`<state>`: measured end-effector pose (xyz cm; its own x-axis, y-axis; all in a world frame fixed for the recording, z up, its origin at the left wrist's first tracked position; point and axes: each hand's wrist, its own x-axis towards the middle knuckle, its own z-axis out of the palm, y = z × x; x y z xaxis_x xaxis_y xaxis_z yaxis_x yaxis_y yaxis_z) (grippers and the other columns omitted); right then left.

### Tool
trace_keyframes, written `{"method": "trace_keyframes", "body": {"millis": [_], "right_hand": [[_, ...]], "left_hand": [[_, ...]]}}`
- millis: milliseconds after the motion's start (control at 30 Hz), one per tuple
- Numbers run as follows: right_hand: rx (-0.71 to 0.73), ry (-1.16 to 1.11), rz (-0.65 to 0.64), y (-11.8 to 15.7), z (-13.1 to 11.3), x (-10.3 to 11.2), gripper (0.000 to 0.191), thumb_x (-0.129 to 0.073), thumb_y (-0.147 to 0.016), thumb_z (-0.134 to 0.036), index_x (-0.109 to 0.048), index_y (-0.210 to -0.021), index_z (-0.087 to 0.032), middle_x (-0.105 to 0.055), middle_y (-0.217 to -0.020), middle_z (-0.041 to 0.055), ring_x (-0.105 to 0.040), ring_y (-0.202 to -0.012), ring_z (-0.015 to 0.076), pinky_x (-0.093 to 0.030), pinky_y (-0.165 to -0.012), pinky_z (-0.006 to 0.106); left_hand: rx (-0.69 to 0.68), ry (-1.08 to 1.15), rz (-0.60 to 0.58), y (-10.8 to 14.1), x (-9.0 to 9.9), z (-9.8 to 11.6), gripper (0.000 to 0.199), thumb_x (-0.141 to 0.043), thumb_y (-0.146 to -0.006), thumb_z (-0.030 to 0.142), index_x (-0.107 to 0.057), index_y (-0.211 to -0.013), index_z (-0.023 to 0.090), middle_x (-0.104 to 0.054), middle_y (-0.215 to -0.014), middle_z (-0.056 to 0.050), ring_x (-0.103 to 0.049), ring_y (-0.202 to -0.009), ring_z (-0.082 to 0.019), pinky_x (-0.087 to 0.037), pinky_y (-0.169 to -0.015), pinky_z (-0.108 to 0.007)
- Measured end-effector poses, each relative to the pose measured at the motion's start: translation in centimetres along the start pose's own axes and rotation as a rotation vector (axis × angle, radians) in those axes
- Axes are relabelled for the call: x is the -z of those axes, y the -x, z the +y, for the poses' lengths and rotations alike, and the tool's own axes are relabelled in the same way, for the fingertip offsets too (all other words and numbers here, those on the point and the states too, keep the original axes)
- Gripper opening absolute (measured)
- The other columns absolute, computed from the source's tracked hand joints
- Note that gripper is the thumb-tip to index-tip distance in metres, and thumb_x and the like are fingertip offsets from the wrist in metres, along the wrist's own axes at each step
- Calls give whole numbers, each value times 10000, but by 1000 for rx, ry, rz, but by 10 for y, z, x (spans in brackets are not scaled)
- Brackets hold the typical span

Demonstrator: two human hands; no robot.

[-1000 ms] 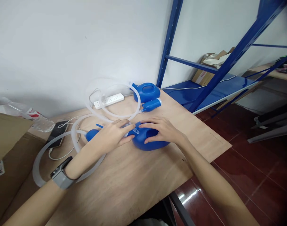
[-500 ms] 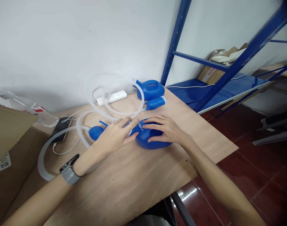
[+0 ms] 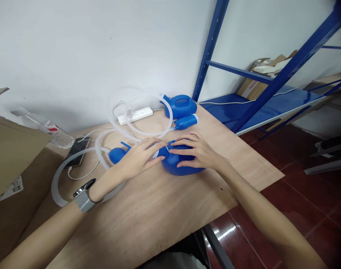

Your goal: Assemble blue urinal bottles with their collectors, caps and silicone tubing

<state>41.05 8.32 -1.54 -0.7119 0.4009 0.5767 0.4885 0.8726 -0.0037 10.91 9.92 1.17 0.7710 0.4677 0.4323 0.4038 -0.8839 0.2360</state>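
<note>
A rounded blue plastic bottle (image 3: 176,166) lies on the wooden table. My right hand (image 3: 197,151) grips its body from above, fingers spread over it. My left hand (image 3: 144,155) is closed over a blue tube-end piece (image 3: 116,155) with a whitish rim, next to the bottle's neck end; my fingers cover most of the join. A clear hose (image 3: 100,149) runs from the piece's left end in loops. Between the hands, a small white-edged label or flap shows on the bottle. Farther back stand a second blue bottle with a handle (image 3: 182,106) and another blue tube-end piece (image 3: 186,121).
A white power strip (image 3: 137,115) lies by the wall. On the left are a phone (image 3: 77,151) with a white cable, a clear water bottle (image 3: 51,130) and a cardboard box (image 3: 19,149). A blue metal shelf (image 3: 237,76) stands beyond the table's right edge.
The view has shifted slightly, so the table's things appear a little farther right. Both hands stay on the same blue things with almost no movement.
</note>
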Motion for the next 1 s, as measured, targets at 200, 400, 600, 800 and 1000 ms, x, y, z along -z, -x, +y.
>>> {"method": "trace_keyframes", "body": {"millis": [200, 400, 600, 800, 1000], "right_hand": [[38, -20, 10, -2, -1, 1, 414, -700, -1032, -517, -752, -1376, -293, -797, -1339, 61, -671, -1297, 277, -397, -1159, 501], [39, -11, -34, 0, 1, 0, 446, -703, -1032, -506, -716, -1436, -317, -780, -1377, 71, -678, -1299, 279, -413, -1143, 503], [34, -27, 9, 3, 1, -3, 460, -742, -1005, -498, -738, -1406, -274, -793, -1339, 78, -695, -1276, 282, -487, -1099, 476], [9, -50, 16, 1, 1, -4, 489, -738, -1004, -502, -707, -1447, -297, -797, -1337, 68, -712, -1272, 280, -547, -1078, 478], [-12, -81, 60, 1, 0, -6, 468, -782, -972, -478, -748, -1382, -255, -816, -1296, 82, -739, -1244, 287, -585, -1059, 492]], "left_hand": [[45, 151, -66, -2, 6, -2, 415, -600, -1087, 477, -577, -1400, 205, -704, -1369, -128, -678, -1283, -288, -556, -1104, -447], [89, 370, -233, -11, 16, -11, 362, -637, -1062, 388, -562, -1383, 237, -677, -1385, -100, -644, -1297, -274, -492, -1163, -464], [55, 480, -361, -19, 26, -16, 359, -628, -1050, 346, -560, -1380, 220, -674, -1327, -112, -647, -1238, -264, -510, -1134, -476], [134, 549, -314, -12, 20, -16, 500, -630, -1043, 338, -481, -1515, 266, -585, -1544, -148, -574, -1432, -285, -633, -952, -397], [44, 200, -185, -9, 12, -9, 488, -616, -1038, 311, -520, -1508, 220, -637, -1507, -151, -601, -1426, -305, -490, -1212, -540]]}}
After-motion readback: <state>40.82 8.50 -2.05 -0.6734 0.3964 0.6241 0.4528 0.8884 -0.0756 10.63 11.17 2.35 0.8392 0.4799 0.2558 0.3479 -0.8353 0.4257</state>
